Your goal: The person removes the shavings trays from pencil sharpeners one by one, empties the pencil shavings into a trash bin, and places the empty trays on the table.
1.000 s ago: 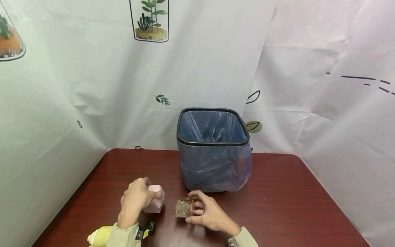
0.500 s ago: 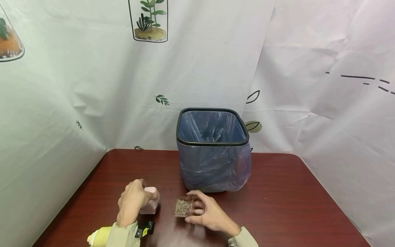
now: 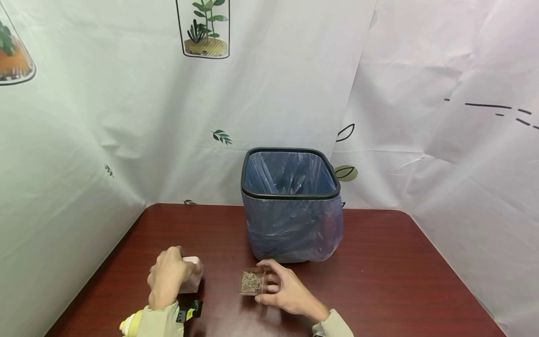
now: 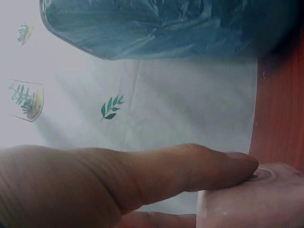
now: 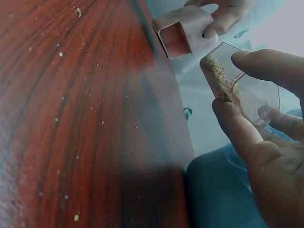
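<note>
As your left hand [image 3: 167, 276] grips the pink box [image 3: 192, 277] between thumb and fingers, at the lower left of the head frame, your right hand [image 3: 290, 292] holds the clear box [image 5: 256, 93] at lower centre, thumb and fingers parted to its width. Dried flakes [image 3: 251, 282] lie inside the clear box. The lined bin [image 3: 294, 227] stands on the desk [image 3: 387, 276], near the centre; crumbs [image 5: 76, 217] dot the desk in the right wrist view.

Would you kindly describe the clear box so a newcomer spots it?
Find the bin on the table. In front of it, the right hand holds the clear box. Unlike the pink box in the left hand, it holds brownish flakes.
</note>
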`<state>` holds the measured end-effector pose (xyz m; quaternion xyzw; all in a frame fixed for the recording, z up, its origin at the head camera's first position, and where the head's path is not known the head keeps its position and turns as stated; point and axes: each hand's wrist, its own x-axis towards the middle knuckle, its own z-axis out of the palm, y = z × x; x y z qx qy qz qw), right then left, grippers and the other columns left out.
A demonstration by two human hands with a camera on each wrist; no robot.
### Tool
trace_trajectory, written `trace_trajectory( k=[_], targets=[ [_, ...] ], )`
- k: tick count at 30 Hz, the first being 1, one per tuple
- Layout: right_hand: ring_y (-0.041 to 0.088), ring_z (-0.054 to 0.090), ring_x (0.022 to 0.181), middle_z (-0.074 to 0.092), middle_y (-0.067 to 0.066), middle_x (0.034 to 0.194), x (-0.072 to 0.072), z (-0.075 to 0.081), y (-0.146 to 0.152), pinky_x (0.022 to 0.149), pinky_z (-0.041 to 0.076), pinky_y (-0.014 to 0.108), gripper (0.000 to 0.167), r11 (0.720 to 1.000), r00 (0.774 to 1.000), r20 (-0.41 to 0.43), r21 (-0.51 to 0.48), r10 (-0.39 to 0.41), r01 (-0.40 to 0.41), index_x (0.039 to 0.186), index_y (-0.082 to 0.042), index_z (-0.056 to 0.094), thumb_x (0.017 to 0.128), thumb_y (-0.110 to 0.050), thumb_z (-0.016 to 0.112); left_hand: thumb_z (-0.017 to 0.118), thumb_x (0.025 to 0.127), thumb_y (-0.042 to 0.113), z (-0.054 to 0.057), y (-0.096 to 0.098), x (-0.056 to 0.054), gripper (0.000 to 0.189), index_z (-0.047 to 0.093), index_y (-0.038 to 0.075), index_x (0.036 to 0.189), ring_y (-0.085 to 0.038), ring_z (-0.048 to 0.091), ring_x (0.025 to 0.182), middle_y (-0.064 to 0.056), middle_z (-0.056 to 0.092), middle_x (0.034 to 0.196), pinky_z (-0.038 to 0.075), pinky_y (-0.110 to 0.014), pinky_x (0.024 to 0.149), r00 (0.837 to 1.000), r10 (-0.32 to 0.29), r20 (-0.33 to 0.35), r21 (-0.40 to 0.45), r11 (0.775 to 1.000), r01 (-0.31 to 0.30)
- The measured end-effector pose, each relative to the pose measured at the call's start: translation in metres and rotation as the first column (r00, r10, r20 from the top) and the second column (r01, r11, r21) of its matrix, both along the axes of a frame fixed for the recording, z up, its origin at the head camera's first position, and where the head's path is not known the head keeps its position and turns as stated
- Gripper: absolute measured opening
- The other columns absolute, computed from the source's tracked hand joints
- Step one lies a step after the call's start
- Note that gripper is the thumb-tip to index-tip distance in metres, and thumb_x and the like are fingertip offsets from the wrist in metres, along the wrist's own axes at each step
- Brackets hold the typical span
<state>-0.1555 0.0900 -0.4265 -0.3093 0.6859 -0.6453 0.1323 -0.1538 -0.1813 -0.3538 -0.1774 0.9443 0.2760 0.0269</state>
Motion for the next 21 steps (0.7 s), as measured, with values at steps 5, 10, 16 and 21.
trace_trajectory(
  k=[5, 10, 16, 21],
  targets=[
    [0.032, 0.06, 0.097, 0.046, 0.026, 0.118, -0.003, -0.006, 0.001, 0.074, 0.053, 0.03, 0.059, 1.0, 1.0, 0.016, -0.001, 0.017, -0.017, 0.124, 0.003, 0.041, 0.073, 0.006, 0.071, 0.073, 0.065, 0.022, -0.002, -0.002, 0.0, 0.056, 0.055, -0.004, 0.112, -0.05, 0.048, 0.081, -0.028, 0.053, 0.097, 0.04, -0.049, 0.058, 1.0, 0.023, -0.008, -0.008, 1.0, -0.023],
    [0.03, 0.061, 0.099, 0.048, 0.022, 0.121, -0.009, -0.016, 0.004, 0.074, 0.053, 0.03, 0.06, 0.999, 0.998, 0.02, 0.006, 0.053, -0.053, 0.126, -0.001, 0.042, 0.074, 0.003, 0.071, 0.073, 0.064, 0.021, -0.005, -0.004, 0.001, 0.05, 0.057, -0.005, 0.104, -0.051, 0.046, 0.078, -0.027, 0.052, 0.091, 0.039, -0.049, 0.055, 0.999, 0.033, -0.017, -0.013, 0.999, -0.033],
    [0.03, 0.061, 0.097, 0.047, 0.025, 0.122, -0.01, -0.014, 0.008, 0.075, 0.053, 0.03, 0.059, 0.998, 0.998, 0.0, 0.012, 0.069, -0.069, 0.124, 0.002, 0.042, 0.073, 0.005, 0.071, 0.073, 0.064, 0.019, -0.008, -0.008, 0.001, 0.05, 0.056, -0.005, 0.105, -0.052, 0.045, 0.077, -0.029, 0.052, 0.092, 0.039, -0.049, 0.055, 0.999, 0.032, -0.024, -0.002, 0.999, -0.032],
    [0.022, 0.06, 0.092, 0.05, 0.022, 0.123, -0.011, -0.015, 0.01, 0.074, 0.052, 0.027, 0.059, 0.993, 0.993, -0.017, 0.033, 0.116, -0.116, 0.125, 0.001, 0.042, 0.074, 0.004, 0.071, 0.073, 0.065, 0.02, -0.008, -0.01, -0.001, 0.056, 0.054, -0.005, 0.111, -0.053, 0.045, 0.079, -0.029, 0.053, 0.095, 0.039, -0.051, 0.057, 1.0, 0.018, -0.025, -0.005, 1.0, -0.018]
  ],
)
